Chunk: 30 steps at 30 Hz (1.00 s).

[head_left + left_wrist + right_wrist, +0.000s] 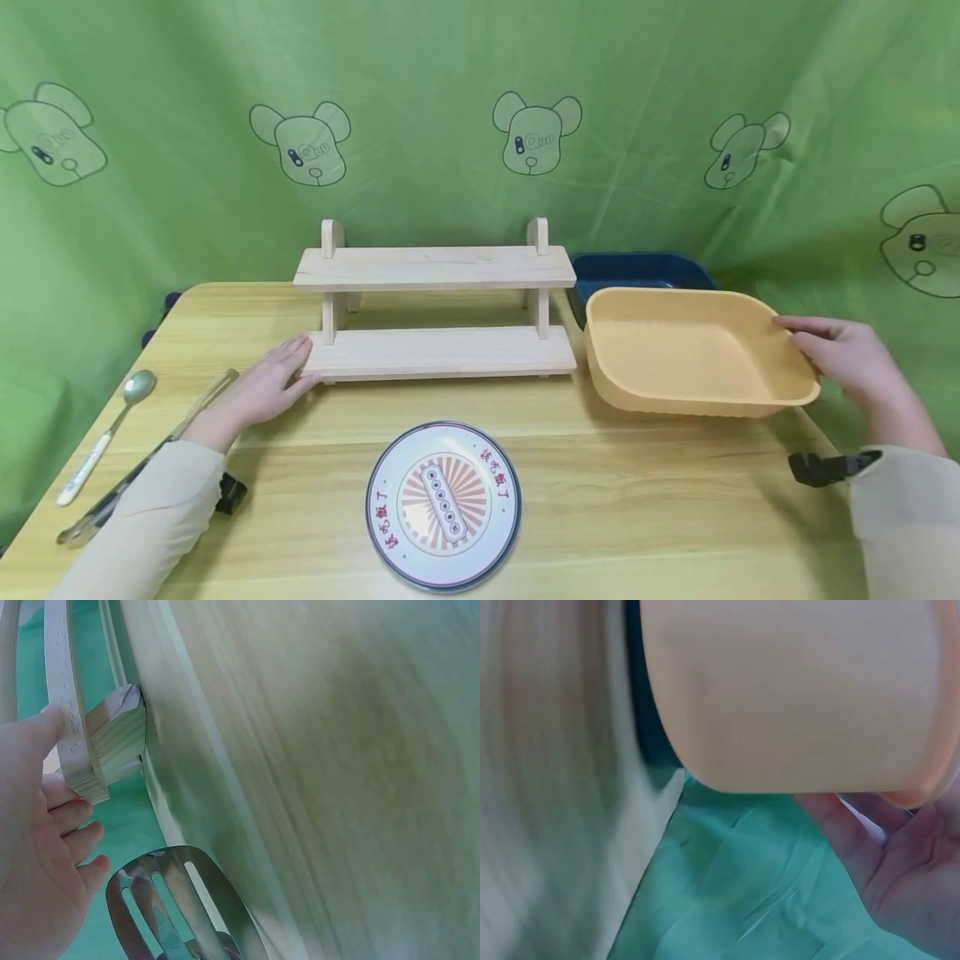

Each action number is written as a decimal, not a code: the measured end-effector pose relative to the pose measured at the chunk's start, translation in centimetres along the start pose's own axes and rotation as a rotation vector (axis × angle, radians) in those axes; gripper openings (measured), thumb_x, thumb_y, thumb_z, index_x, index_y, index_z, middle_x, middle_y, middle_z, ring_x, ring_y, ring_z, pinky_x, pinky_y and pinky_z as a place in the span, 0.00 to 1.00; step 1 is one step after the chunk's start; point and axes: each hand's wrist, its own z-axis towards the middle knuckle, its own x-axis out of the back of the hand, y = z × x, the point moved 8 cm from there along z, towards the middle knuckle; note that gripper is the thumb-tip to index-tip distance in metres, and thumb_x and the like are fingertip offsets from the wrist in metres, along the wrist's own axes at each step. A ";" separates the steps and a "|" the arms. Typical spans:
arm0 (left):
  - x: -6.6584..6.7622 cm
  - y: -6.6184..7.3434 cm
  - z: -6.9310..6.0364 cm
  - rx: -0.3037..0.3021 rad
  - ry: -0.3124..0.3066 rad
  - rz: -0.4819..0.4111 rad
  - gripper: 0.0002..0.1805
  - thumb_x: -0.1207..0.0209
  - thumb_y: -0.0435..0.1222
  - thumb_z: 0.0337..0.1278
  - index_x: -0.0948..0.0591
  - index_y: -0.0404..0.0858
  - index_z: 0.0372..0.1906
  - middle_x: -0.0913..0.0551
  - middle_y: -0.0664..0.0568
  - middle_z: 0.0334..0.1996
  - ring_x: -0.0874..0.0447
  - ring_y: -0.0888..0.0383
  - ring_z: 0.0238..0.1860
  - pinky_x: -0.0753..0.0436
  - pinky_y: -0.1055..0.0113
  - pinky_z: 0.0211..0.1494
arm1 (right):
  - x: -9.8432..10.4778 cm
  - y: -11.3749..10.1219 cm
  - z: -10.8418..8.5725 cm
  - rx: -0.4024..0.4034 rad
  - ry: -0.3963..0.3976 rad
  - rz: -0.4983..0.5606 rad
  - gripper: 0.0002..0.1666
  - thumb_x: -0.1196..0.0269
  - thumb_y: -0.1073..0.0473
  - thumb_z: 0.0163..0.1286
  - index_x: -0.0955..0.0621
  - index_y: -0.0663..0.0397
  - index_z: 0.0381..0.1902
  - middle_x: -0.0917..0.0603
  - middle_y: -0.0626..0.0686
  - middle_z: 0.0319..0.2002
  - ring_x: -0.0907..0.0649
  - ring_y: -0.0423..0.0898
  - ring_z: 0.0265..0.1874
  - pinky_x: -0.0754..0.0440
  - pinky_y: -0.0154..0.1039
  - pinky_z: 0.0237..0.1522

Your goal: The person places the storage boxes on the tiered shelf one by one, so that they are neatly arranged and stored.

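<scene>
Right grip (851,354), head view: forearm reaches forward from the lower right; fingers pinch the right end wall of the orange basin (678,346). Left grip (266,383): forearm runs diagonally from the lower left, back of the hand upward; thumb and fingers pinch the left end of the lower plank of the wooden stand (442,350). Orange basin: smooth, rounded rectangle, opening tilted toward the viewer, positioned right of the stand and partly in front of a dark blue basin (637,271). Stand: pale wood, two planks at stepped heights on upright supports. A round white plate (444,506) with dark rim and red print lies on the wood-grain counter (637,500), in front of the stand. At the left lie a spoon (112,433) and a long metal utensil (131,481). Green cloth (450,50) printed with outlined animal heads hangs behind.

Left wrist view: plank end sits between thumb and index finger; remaining fingers are bent. The utensil's slotted, shiny end lies near the hand.

Right wrist view: one finger bears on the basin's outer wall; another digit passes behind the rim. Contact between the two basins cannot be determined.
</scene>
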 end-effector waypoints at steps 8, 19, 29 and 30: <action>0.0 -0.1 -0.1 0.007 -0.005 0.002 0.37 0.55 0.49 0.68 0.46 0.23 0.67 0.51 0.32 0.68 0.53 0.37 0.67 0.51 0.47 0.68 | -0.1 -4.0 0.5 0.076 0.035 -0.018 0.17 0.45 0.50 0.69 0.23 0.29 0.54 0.21 0.29 0.30 0.21 0.32 0.28 0.22 0.28 0.28; 0.2 0.2 -0.3 0.001 0.010 -0.005 0.36 0.54 0.48 0.67 0.45 0.23 0.66 0.49 0.31 0.67 0.51 0.37 0.67 0.51 0.46 0.67 | -2.5 -10.3 2.3 0.138 0.072 -0.014 0.22 0.47 0.54 0.68 0.25 0.46 0.59 0.21 0.38 0.25 0.24 0.34 0.23 0.23 0.30 0.24; 0.3 0.4 -0.2 -0.006 0.015 -0.003 0.36 0.54 0.48 0.67 0.44 0.22 0.66 0.49 0.32 0.67 0.51 0.37 0.67 0.50 0.45 0.67 | -5.6 -15.4 4.8 0.219 0.076 0.011 0.24 0.49 0.59 0.68 0.28 0.65 0.59 0.21 0.40 0.31 0.25 0.35 0.21 0.23 0.29 0.22; 0.3 0.4 -0.1 -0.005 0.013 -0.002 0.36 0.54 0.48 0.67 0.44 0.22 0.66 0.49 0.32 0.67 0.51 0.37 0.67 0.50 0.45 0.67 | -5.9 -15.8 5.0 0.222 0.076 0.016 0.24 0.49 0.59 0.68 0.27 0.65 0.59 0.21 0.41 0.33 0.24 0.34 0.22 0.23 0.28 0.23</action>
